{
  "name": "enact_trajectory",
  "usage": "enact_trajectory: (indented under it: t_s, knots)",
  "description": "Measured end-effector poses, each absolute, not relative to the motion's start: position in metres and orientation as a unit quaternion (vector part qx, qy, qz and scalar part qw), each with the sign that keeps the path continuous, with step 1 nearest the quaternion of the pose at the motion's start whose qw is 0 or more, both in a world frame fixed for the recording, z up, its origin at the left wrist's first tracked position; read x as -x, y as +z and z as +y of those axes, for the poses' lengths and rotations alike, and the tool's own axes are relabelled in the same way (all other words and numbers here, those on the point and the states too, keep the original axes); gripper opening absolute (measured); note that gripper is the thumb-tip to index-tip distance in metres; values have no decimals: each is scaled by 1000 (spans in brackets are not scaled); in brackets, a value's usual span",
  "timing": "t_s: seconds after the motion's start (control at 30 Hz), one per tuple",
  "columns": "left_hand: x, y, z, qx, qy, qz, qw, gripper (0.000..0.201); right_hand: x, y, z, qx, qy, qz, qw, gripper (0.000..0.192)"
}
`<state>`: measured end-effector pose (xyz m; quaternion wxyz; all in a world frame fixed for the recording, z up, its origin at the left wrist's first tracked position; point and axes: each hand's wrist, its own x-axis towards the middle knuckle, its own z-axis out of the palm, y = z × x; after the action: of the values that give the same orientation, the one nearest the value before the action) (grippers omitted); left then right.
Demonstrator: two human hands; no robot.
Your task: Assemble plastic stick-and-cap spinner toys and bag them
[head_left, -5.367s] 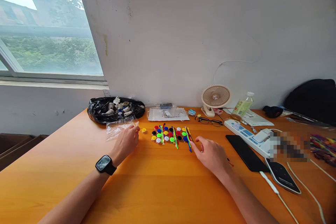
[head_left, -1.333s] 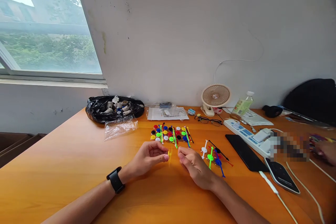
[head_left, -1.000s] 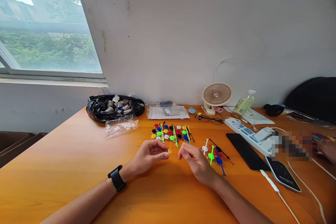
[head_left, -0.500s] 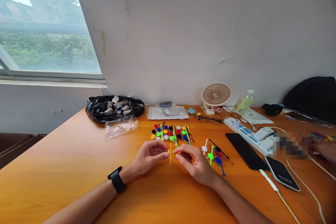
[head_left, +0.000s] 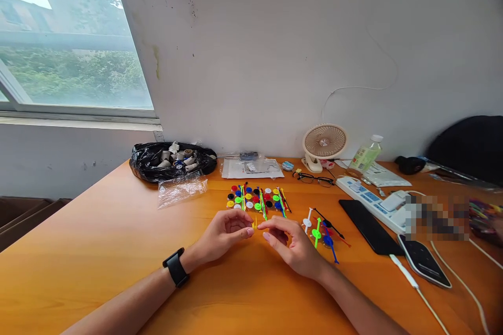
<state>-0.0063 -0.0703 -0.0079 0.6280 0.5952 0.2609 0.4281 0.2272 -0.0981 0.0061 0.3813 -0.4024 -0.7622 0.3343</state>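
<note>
1. Head view: the left hand and right hand meet over the table, both pinching one tiny yellow piece at their fingertips.
2. The piece could slip out and roll away, because it is so small.
3. A moment ago a yellow stick hung below the fingers; now only a stub shows. The pile has not moved.

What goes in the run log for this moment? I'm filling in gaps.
left hand: pinches yellow piece | right hand: pinches same piece | assembled spinners: right of hands
</note>
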Motion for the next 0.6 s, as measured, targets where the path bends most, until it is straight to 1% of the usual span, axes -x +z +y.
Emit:
enact_trajectory:
  t_s: [0.47, 0.53, 0.6]
  knots:
    - [6, -5, -71, -588, 431, 268, 630, 28, -229, 6, -98, 409, 355, -757, 365, 25]
    - [6, -5, -72, -582, 434, 267, 634, 27, -229, 8, -99, 411, 364, -748, 373, 29]
    - [6, -3, -72, -577, 435, 267, 637, 27, -228, 11, -101, 407, 374, -736, 391, 38]
